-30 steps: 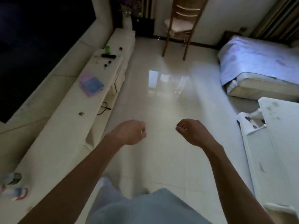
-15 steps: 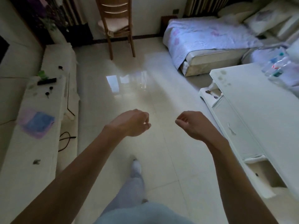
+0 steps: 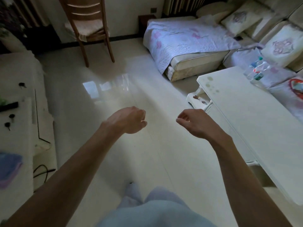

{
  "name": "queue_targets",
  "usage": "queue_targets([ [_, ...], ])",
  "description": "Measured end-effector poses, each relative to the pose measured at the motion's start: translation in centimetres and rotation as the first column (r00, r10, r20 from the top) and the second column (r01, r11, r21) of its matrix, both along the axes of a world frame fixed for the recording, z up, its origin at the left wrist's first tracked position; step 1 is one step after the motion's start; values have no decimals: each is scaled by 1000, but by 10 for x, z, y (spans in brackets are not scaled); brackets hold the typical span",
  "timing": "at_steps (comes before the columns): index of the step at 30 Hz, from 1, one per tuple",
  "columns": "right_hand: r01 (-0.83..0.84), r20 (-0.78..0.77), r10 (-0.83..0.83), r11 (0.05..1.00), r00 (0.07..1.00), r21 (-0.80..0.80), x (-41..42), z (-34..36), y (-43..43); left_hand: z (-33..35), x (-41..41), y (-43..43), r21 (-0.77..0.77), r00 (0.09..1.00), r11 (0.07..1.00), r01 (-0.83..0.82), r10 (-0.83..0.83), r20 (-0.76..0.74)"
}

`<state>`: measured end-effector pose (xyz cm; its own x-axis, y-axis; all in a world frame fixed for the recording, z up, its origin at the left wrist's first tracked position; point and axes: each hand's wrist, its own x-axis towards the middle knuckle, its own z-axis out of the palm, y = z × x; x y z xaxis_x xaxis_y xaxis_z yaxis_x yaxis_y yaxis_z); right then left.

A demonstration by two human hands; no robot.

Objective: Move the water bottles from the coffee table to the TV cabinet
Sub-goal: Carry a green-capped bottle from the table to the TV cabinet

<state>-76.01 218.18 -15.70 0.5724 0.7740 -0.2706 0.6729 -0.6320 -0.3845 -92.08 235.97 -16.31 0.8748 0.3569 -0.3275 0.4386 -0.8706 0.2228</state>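
The person had swung round toward the clear plastic water bottles [image 3: 256,71], still well beyond the right hand [image 3: 195,123], loosely curled and empty like the left hand [image 3: 129,120].

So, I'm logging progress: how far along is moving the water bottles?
Done: no bottle shows on the visible part of the TV cabinet. In hand: nothing; the left hand and right hand are empty. Left: the water bottles cluster at the far corner of the coffee table.
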Motion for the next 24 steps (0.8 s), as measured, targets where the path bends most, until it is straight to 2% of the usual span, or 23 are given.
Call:
queue_targets([
  [10, 160, -70, -157, 987, 985, 26, 92, -13, 38, -8, 122, 46, -22, 981, 982, 186, -187, -55],
  [16, 187, -43, -189, 981, 981, -46, 198, -24, 61, -6, 237, 74, 16, 966, 971, 239, -236, -102],
  [24, 233, -18, -233, 972, 972, -32, 346, -9, 80, 9, 391, 105, 26, 971, 971, 240, -239, -20],
])
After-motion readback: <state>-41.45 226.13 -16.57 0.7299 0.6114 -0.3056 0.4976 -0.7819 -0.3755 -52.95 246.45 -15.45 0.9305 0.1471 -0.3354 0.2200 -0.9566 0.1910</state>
